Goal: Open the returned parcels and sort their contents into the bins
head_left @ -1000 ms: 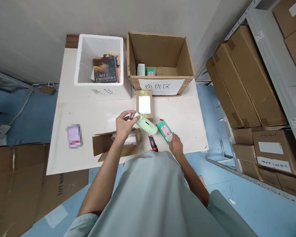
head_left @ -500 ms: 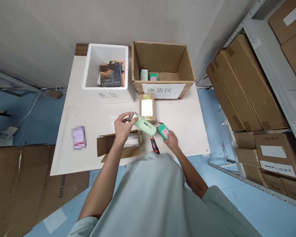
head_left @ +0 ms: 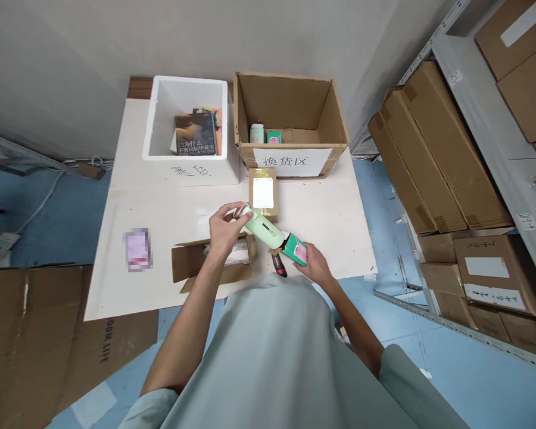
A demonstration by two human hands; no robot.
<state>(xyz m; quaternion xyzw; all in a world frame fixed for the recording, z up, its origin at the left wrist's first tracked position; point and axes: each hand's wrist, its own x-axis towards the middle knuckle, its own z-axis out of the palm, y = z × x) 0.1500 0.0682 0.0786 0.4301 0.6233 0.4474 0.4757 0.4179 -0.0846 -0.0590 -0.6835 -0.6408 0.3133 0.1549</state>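
A light green bottle (head_left: 263, 229) with dark lettering is tilted over the table, its clear end gripped in the fingers of my left hand (head_left: 224, 231). My right hand (head_left: 316, 266) is closed round a small green box (head_left: 296, 249) with a pink panel. The box's open end faces the bottle's lower end, and the two meet or nearly meet. Below them lies a black and red handled tool (head_left: 279, 266), partly covered. Under my left forearm sits an open cardboard box (head_left: 190, 262) with clear wrapping (head_left: 238, 252) inside.
At the back stand a white foam box (head_left: 196, 168) holding books and a large carton (head_left: 336, 128) holding a bottle and a green box. A taped parcel (head_left: 263, 193) lies before them. A pixelated purple item (head_left: 138, 250) is at left; loaded shelves (head_left: 464, 77) rise at right.
My right hand has turned the green box so its open end lines up with the bottle and has come closer to it. The left hand stays nearly in place.
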